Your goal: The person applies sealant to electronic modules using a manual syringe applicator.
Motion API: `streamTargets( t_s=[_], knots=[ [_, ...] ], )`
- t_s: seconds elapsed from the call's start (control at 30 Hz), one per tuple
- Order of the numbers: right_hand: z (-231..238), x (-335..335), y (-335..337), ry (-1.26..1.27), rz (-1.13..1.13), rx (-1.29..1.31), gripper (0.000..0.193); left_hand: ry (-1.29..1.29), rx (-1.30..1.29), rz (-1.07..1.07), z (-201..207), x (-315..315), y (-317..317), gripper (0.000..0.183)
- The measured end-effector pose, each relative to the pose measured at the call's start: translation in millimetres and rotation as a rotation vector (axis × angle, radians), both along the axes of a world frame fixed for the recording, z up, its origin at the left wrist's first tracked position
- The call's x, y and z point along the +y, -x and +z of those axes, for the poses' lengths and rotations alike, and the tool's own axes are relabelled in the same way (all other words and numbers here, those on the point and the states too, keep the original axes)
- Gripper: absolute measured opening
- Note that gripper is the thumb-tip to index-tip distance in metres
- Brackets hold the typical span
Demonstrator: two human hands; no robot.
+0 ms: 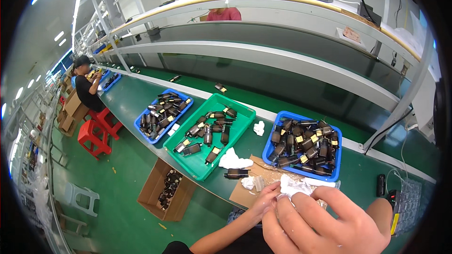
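Note:
My left hand (264, 203) and my right hand (325, 221) meet low in the view, right of centre. Fingers of both are closed at the edge of a crumpled white tissue (294, 186). Whether something smaller sits inside the pinch is hidden by my right fingers. Beneath lies a piece of brown cardboard (241, 194) strewn with pale crumbs. On its left edge are a dark cylindrical motor (235, 173) and a small clear piece (259, 183). A white tube-like piece (322, 183) rests just beyond my right fingers.
Motors fill a blue tray (337, 171), a green tray (200, 175) and another blue tray (160, 140). White wads (234, 159) lie between trays. An open carton (181, 207) of parts stands below the table edge. Red stools (94, 136) and a seated person (87, 84) are far left.

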State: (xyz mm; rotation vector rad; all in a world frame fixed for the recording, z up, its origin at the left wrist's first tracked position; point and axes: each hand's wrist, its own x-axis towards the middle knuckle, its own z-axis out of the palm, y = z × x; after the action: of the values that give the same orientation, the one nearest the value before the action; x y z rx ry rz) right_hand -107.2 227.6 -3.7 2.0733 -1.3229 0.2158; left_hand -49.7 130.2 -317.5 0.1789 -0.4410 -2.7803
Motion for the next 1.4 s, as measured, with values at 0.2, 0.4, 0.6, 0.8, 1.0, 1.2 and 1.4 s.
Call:
streamTargets(
  t_s=[0.2,0.4,0.6,0.8,1.0,1.2,1.4],
  knots=[
    [-4,-6,-11,0.028,-0.035,-0.063,0.024,0.039,0.016,0.006,5,-5,-5,0.03],
    [27,-33,-1,-0.202,0.052,-0.053,0.013,0.128,-0.186,0.098,-3,-11,3,0.034],
    [17,-36,-50,-0.388,0.165,-0.115,0.017,0.163,-0.263,0.127,-32,-2,-7,0.036],
    [26,-28,-57,-0.379,0.062,-0.067,0.018,0.144,-0.208,0.088,-29,1,-5,0.033],
    [45,-32,-36,-0.615,-0.011,0.142,0.016,0.215,-0.237,0.081,-14,2,-6,0.04],
    [4,-20,-5,-0.426,-0.235,-0.204,0.028,0.155,-0.278,0.129,-1,5,4,0.037],
    [-33,52,72,-0.638,-0.411,-0.578,0.051,0.088,-0.286,0.201,-15,-11,-7,0.037]
  ],
)
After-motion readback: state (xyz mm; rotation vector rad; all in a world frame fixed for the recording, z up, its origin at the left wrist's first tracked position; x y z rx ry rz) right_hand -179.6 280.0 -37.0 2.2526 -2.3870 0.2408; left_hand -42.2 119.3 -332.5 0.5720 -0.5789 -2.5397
